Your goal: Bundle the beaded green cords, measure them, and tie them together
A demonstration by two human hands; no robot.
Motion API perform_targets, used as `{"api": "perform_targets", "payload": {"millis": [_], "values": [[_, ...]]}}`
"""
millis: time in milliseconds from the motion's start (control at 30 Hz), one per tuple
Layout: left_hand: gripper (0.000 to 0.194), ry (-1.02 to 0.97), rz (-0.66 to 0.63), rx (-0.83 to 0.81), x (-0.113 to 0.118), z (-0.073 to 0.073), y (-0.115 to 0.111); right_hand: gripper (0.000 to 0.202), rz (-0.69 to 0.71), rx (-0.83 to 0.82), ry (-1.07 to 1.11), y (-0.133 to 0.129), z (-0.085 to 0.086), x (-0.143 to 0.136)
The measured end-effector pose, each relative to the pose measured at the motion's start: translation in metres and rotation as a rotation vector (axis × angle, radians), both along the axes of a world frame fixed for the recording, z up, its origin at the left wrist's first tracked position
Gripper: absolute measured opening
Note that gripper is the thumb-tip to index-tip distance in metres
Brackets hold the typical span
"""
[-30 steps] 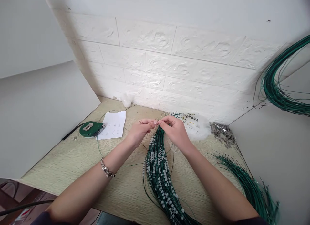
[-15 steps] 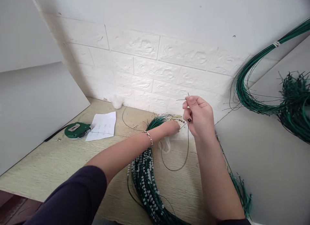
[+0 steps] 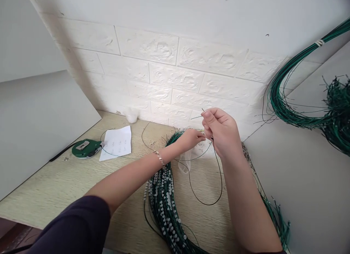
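My right hand [image 3: 220, 131] is closed in a pinch on thin dark green wires, whose ends stick out past the thumb. From beneath this hand a wire [image 3: 209, 204] hangs in a wide loop over the table. My left hand [image 3: 191, 139], fingertips pressed together, reaches close to the right hand's lower fingers; what it pinches, if anything, is too small to make out. Under the left forearm lies a thick bundle of green wires [image 3: 166, 206] strung with small whitish beads. A clear plastic bag [image 3: 185, 167] lies partly hidden beside the left wrist.
A green tape measure [image 3: 86, 148] and a paper with writing [image 3: 117, 142] lie at the left. White fluff [image 3: 131, 115] sits against the brick-patterned wall. More green wire bundles [image 3: 298, 119] hang at the right, with others [image 3: 279, 221] low by the right panel.
My right hand has shifted slightly left, and my left hand's fingertips have come up beside it. The hanging wire loop has grown wider and lower.
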State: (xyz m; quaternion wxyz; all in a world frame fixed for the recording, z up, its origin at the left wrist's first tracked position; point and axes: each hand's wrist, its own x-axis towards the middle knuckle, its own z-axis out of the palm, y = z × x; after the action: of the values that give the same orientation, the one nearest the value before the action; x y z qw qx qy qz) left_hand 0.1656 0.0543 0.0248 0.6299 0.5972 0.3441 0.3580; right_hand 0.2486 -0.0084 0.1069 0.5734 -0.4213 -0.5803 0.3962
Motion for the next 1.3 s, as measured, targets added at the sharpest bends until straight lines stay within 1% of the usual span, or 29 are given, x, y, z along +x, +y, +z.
{"api": "perform_targets", "payload": {"millis": [67, 100, 167, 200, 267, 333, 400, 433, 500, 600, 700, 800, 1033, 1300], "values": [[0.008, -0.034, 0.058, -0.028, -0.029, 0.007, -0.012, 0.026, -0.008, 0.021, -0.028, 0.000, -0.004, -0.003], [0.010, -0.063, 0.078, -0.061, -0.044, 0.010, -0.019, 0.025, -0.006, 0.027, -0.058, 0.000, -0.005, -0.005], [0.016, -0.270, 0.109, -0.268, -0.075, 0.013, -0.035, 0.023, 0.007, 0.024, -0.145, -0.003, -0.008, -0.011], [0.017, -0.363, 0.097, -0.354, -0.088, 0.013, -0.043, 0.022, 0.022, 0.015, -0.197, -0.006, -0.009, -0.016], [0.015, -0.522, 0.030, -0.495, -0.108, 0.012, -0.057, 0.018, 0.077, -0.002, -0.304, -0.011, -0.010, -0.025], [0.014, -0.617, -0.042, -0.572, -0.119, 0.010, -0.068, 0.015, 0.146, -0.003, -0.403, -0.018, -0.011, -0.034], [0.015, -0.668, -0.075, -0.602, -0.123, 0.008, -0.075, 0.013, 0.191, 0.015, -0.480, -0.024, -0.013, -0.042], [0.017, -0.689, -0.081, -0.605, -0.123, 0.007, -0.077, 0.012, 0.187, 0.033, -0.507, -0.027, -0.014, -0.045], [0.020, -0.726, -0.095, -0.605, -0.124, 0.007, -0.080, 0.010, 0.142, 0.088, -0.550, -0.033, -0.015, -0.049], [0.019, -0.775, -0.124, -0.605, -0.126, 0.007, -0.083, 0.006, 0.073, 0.205, -0.606, -0.040, -0.015, -0.053], [0.018, -0.804, -0.139, -0.618, -0.129, 0.008, -0.084, 0.004, 0.045, 0.323, -0.653, -0.045, -0.014, -0.056], [0.018, -0.815, -0.124, -0.623, -0.130, 0.008, -0.085, 0.003, 0.016, 0.399, -0.680, -0.047, -0.014, -0.058], [0.018, -0.815, -0.094, -0.615, -0.129, 0.007, -0.085, 0.002, -0.011, 0.447, -0.696, -0.046, -0.018, -0.060], [0.009, -0.807, -0.121, -0.616, -0.128, 0.002, -0.083, 0.003, -0.028, 0.412, -0.709, -0.047, -0.015, -0.061]]}}
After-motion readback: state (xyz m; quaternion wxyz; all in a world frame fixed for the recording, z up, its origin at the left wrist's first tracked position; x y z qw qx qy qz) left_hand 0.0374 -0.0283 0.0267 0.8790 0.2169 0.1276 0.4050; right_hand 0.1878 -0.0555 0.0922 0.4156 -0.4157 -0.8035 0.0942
